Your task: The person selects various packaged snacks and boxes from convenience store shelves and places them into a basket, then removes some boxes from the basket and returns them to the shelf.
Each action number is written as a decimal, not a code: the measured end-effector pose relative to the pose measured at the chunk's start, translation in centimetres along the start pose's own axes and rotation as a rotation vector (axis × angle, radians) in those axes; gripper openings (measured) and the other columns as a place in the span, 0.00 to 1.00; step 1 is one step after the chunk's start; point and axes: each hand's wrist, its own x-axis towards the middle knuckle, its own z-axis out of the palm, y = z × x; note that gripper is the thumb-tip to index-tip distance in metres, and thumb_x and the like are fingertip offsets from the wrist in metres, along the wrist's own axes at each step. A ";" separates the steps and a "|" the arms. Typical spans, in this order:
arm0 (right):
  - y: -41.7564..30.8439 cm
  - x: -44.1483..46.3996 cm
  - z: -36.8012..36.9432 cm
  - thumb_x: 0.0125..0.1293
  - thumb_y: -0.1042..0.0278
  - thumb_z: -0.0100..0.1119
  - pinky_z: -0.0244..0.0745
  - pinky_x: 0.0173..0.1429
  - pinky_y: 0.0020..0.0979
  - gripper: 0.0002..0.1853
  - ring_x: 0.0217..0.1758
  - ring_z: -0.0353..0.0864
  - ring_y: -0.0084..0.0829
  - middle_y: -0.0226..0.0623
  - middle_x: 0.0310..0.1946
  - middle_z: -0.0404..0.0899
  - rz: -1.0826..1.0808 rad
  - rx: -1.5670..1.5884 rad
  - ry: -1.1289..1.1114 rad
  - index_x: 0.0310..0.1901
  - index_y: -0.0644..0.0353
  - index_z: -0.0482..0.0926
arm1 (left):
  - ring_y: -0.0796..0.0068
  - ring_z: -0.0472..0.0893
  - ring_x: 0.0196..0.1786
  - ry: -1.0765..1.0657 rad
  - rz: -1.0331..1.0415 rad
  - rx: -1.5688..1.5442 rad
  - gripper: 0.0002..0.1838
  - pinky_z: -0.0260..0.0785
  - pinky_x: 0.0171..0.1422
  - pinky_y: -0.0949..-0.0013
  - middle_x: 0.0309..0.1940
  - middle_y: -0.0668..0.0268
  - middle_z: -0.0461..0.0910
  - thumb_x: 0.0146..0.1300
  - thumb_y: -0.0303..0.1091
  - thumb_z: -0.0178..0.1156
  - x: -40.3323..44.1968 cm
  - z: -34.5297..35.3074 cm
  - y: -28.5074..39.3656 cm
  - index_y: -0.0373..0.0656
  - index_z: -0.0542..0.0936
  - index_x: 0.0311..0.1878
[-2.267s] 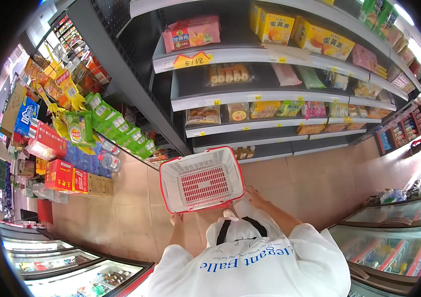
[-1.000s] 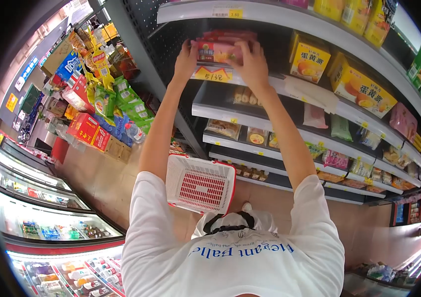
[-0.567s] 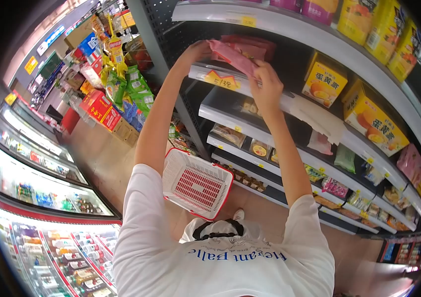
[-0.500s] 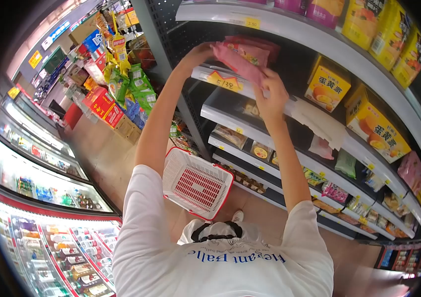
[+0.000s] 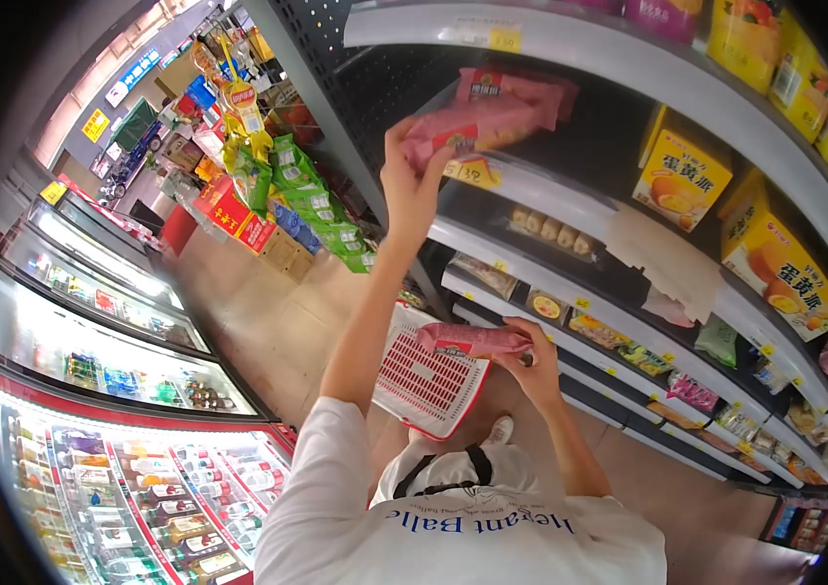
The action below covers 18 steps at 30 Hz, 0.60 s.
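Note:
My left hand [image 5: 412, 180] is up at the shelf, closed on the near end of a pink snack packet [image 5: 477, 125] with a red label. Behind that one, a second pink packet [image 5: 555, 97] lies on the same shelf. Lower down, my right hand [image 5: 534, 366] pinches the right end of another pink snack packet [image 5: 462, 339]. This lower packet is level in front of my body and overlaps the view of a white and red shopping basket [image 5: 433, 385]. The basket's inside shows a red slotted floor.
Yellow boxes [image 5: 684, 171] stand farther right on the shelf [image 5: 540, 180], whose front edge bears a handwritten price tag [image 5: 472, 173]. Lower shelves hold bagged snacks. Glass-fronted drink coolers [image 5: 141, 487] line the left side. Hanging green snack bags [image 5: 311, 200] are at the aisle end.
My right hand has come down from the shelf with one pink packet, over the basket. My left hand has shifted slightly right and grips a packet at the shelf.

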 end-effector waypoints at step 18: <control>18.2 -6.0 15.5 0.55 0.72 0.60 0.73 0.45 0.25 0.19 0.45 0.73 0.23 0.32 0.43 0.74 0.671 0.384 0.142 0.49 0.61 0.71 | 0.84 0.75 0.34 -0.233 -1.315 -0.338 0.15 0.69 0.34 0.79 0.36 0.70 0.72 0.64 0.36 0.49 -33.5 -22.9 -17.5 0.44 0.65 0.51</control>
